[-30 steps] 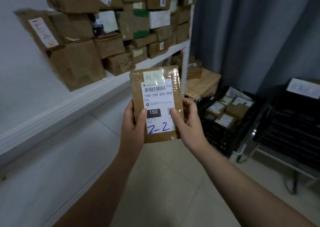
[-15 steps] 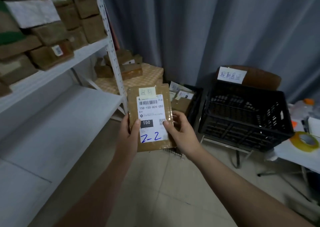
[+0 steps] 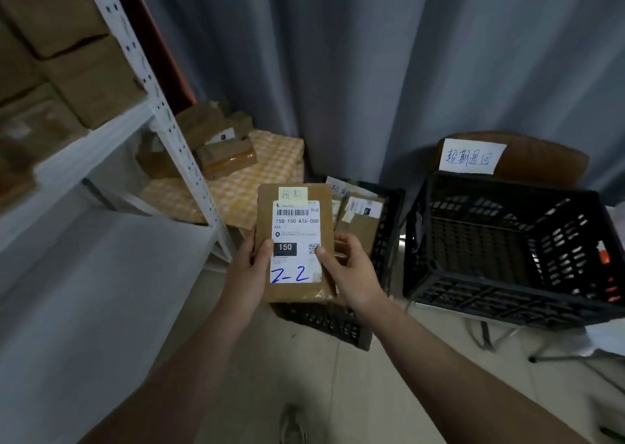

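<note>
Storeroom corner: grey curtain behind, pale tiled floor, white metal shelving at left loaded with cardboard boxes.

- The person holds a flat brown parcel upright in front of the chest, label facing the camera. Label reads "150-150-A26-050", with "Z-2" in blue pen and a small handwritten note stuck at the top.
- Left hand grips the parcel's left edge, thumb across the front. Right hand pinches the right edge, thumb on the label, fingers curled behind.
- Directly behind the parcel is a black crate already holding labelled parcels. To the right, a second black crate looks empty under a handwritten paper sign.

Progress, as judged: parcel picked and label in view for reading. Sorting not done, since it sits in neither crate. Choice of crate and drop remain.
</note>
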Demonstrator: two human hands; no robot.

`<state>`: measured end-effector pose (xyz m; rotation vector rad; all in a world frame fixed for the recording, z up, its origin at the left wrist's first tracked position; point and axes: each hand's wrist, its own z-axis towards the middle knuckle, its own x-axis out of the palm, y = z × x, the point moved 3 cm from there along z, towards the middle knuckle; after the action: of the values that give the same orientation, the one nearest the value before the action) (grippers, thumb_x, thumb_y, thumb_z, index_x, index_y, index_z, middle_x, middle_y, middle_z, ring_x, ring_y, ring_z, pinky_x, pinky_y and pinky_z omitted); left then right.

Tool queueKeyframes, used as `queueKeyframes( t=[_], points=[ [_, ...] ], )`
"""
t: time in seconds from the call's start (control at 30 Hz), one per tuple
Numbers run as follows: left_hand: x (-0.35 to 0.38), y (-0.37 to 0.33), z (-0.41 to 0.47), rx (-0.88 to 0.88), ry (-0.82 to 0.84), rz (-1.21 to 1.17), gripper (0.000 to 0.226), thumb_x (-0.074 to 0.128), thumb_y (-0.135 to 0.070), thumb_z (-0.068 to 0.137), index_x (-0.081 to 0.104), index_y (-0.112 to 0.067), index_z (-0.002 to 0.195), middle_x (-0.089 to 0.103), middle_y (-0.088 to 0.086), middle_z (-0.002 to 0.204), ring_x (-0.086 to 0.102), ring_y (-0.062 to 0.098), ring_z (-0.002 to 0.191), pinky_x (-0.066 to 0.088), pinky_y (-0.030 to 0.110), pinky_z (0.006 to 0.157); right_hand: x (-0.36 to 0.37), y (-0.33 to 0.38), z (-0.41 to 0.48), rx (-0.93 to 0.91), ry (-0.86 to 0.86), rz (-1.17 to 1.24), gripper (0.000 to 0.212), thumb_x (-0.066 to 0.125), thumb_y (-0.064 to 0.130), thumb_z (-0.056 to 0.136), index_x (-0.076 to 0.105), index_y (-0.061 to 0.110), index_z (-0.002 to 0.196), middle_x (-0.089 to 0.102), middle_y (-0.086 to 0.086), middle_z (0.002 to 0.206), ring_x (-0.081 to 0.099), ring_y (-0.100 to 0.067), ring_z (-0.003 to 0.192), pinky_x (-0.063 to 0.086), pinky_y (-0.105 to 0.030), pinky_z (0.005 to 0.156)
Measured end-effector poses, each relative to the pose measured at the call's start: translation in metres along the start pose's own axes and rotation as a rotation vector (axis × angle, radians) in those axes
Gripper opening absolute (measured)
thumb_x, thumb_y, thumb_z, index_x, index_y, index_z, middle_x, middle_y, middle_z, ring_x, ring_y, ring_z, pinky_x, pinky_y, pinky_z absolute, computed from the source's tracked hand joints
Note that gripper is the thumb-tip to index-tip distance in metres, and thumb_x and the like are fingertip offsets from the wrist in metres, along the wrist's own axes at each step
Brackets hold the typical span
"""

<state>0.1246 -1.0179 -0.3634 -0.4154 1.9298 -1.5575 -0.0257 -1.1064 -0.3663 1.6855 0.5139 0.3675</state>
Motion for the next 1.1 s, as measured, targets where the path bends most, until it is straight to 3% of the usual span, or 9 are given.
queueKeyframes(
  t=[0.17,0.23,0.3,0.47,0.6,0.7,0.8,0.93,1.1],
  points=[
    [0.022,0.006,0.104,-0.022,0.078,0.115,0.030,0.039,-0.041,0.100,0.048,-0.037,0.128,0.065,-0.018,0.108,0.063,0.001,0.096,0.049,0.023,0.076,-0.012,0.000,0.077,0.097,-0.038,0.056,0.038,0.061,0.019,0.093,0.045,0.019,0.128,0.060,0.004,0.116,0.059,-0.014,0.109,0.052,-0.035,0.093],
    [0.039,0.012,0.142,-0.029,0.089,0.146,0.037,0.039,-0.041,0.100,0.046,-0.032,0.134,0.065,-0.008,0.117,0.062,0.014,0.104,0.049,0.036,0.090,-0.021,-0.004,0.106,0.151,0.020,0.106,0.041,0.059,0.014,0.093,0.043,0.026,0.129,0.059,0.009,0.115,0.059,-0.009,0.107,0.054,-0.024,0.085],
    [0.056,0.020,0.178,-0.043,0.077,0.197,0.040,0.039,-0.040,0.099,0.043,-0.025,0.137,0.062,0.000,0.122,0.059,0.019,0.107,0.045,0.037,0.094,-0.032,-0.009,0.136,0.183,0.079,0.102,0.049,0.058,0.012,0.093,0.039,0.033,0.133,0.057,0.014,0.116,0.057,-0.007,0.109,0.053,-0.016,0.076],
    [0.096,0.040,0.247,-0.072,0.131,0.237,0.042,0.047,-0.035,0.098,0.042,-0.022,0.137,0.058,0.001,0.127,0.056,0.022,0.115,0.042,0.036,0.098,-0.058,-0.023,0.209,0.219,0.069,-0.019,0.053,0.048,0.005,0.097,0.036,0.026,0.144,0.057,0.012,0.117,0.059,-0.018,0.112,0.052,-0.030,0.091],
    [0.119,0.057,0.288,-0.129,0.192,0.268,0.055,0.059,-0.030,0.092,0.038,-0.031,0.143,0.041,0.006,0.140,0.045,0.021,0.125,0.036,0.044,0.108,-0.075,-0.045,0.258,0.254,0.013,-0.101,0.049,0.045,0.000,0.096,0.043,0.021,0.140,0.061,0.007,0.116,0.062,-0.008,0.098,0.053,-0.016,0.071],
    [0.133,0.074,0.310,-0.180,0.316,0.216,0.063,0.061,-0.025,0.090,0.032,-0.042,0.143,0.045,-0.002,0.136,0.049,0.014,0.119,0.039,0.042,0.105,-0.079,-0.069,0.289,0.276,-0.033,-0.138,0.048,0.046,-0.001,0.095,0.046,0.020,0.137,0.059,0.013,0.108,0.058,0.007,0.086,0.046,-0.005,0.058],
    [0.145,0.093,0.338,-0.169,0.355,0.212,0.062,0.060,-0.020,0.092,0.031,-0.034,0.145,0.054,-0.009,0.130,0.053,0.013,0.118,0.045,0.045,0.102,-0.075,-0.095,0.324,0.315,-0.057,-0.142,0.047,0.048,0.001,0.095,0.046,0.022,0.136,0.057,0.009,0.117,0.060,0.002,0.088,0.050,-0.012,0.066],
    [0.160,0.123,0.388,-0.190,0.318,0.273,0.056,0.057,-0.022,0.094,0.034,-0.022,0.145,0.057,0.001,0.132,0.055,0.019,0.118,0.046,0.045,0.100,-0.071,-0.131,0.376,0.378,-0.104,-0.155,0.046,0.049,0.004,0.095,0.045,0.019,0.138,0.057,0.003,0.127,0.059,-0.019,0.112,0.054,-0.031,0.087],
    [0.180,0.153,0.424,-0.116,0.335,0.325,0.049,0.050,-0.026,0.097,0.036,-0.023,0.144,0.056,-0.001,0.132,0.054,0.012,0.113,0.045,0.031,0.093,-0.074,-0.165,0.415,0.397,-0.169,-0.131,0.045,0.050,0.002,0.093,0.048,0.016,0.136,0.060,0.001,0.123,0.060,-0.021,0.109,0.055,-0.032,0.084]
  ],
)
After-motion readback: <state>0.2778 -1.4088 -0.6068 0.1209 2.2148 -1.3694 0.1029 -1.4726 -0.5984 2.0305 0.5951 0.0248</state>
